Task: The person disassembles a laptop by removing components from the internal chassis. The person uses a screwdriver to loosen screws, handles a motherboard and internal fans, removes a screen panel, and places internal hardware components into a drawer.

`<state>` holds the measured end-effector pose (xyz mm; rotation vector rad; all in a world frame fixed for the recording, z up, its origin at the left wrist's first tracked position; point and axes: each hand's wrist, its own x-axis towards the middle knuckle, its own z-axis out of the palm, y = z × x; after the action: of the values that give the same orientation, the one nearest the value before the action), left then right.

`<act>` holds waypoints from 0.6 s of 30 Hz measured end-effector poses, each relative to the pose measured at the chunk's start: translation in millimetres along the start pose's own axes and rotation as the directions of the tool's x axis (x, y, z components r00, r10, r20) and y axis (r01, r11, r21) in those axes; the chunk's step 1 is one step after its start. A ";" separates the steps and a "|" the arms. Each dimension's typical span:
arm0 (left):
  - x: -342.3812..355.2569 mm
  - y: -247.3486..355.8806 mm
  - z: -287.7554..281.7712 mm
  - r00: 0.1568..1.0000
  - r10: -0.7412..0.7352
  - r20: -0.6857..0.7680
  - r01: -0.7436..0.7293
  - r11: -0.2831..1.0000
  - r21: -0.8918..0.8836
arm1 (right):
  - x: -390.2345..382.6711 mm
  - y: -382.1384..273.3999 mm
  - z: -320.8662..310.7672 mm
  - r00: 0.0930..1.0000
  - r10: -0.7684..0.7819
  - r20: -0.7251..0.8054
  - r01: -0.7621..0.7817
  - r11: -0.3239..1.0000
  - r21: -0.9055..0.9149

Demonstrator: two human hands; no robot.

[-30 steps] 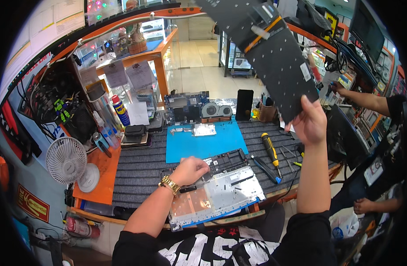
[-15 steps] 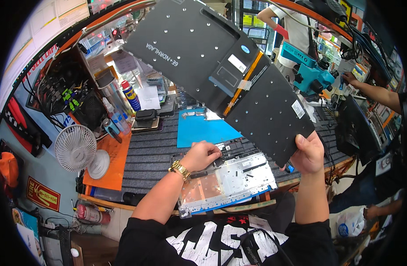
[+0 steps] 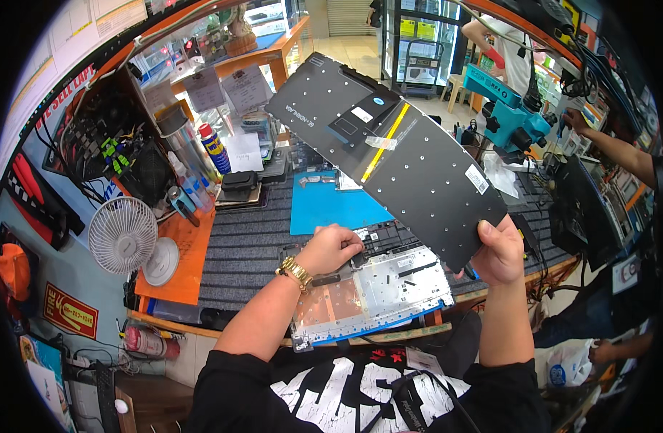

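Observation:
My right hand (image 3: 501,249) grips a black laptop keyboard (image 3: 425,180) by its near right corner, thumb on the surface facing me. Held tilted above the bench, it shows its dotted underside, a yellow strip with clear tape across it, and white labels. Below it a silver laptop top case (image 3: 396,289) lies at the bench's front edge, with copper-coloured areas on its left. My left hand (image 3: 331,249), wearing a gold watch, is closed at the case's far edge, fingertips pressed together. What they pinch, if anything, is hidden.
A blue mat (image 3: 331,209) lies beyond the case on the ribbed grey bench top (image 3: 238,252). To the left are a white fan (image 3: 122,238), a spray can (image 3: 214,149) and bottles. A teal microscope (image 3: 515,119) stands right, near another person's arm (image 3: 613,144).
The keyboard's far end has swung down and away from me, exposing the counter and shop floor behind. My left hand has barely shifted and stays at the top case.

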<state>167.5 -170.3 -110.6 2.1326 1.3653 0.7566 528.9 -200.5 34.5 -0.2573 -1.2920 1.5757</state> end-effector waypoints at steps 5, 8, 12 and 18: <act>-2.2 3.3 -2.8 1.000 -0.012 -0.006 0.012 1.000 0.028 | -1.0 6.3 -5.3 1.000 0.027 0.004 -0.027 1.000 0.015; -2.9 6.2 -4.6 1.000 -0.029 0.007 0.028 0.999 0.029 | -1.9 7.5 -6.1 0.999 0.035 -0.003 -0.035 0.999 0.018; -1.3 0.8 -2.3 1.000 -0.020 0.021 0.019 1.000 0.024 | -3.3 8.1 -5.5 0.999 0.033 0.003 -0.033 0.999 0.016; -1.7 0.3 -2.5 1.000 -0.013 0.022 0.012 1.000 0.026 | -4.5 9.4 -6.2 1.000 0.022 0.011 -0.022 0.999 0.031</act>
<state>165.3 -171.6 -108.9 2.1442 1.3829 0.7124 529.9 -199.3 22.4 -0.2448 -1.2755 1.6167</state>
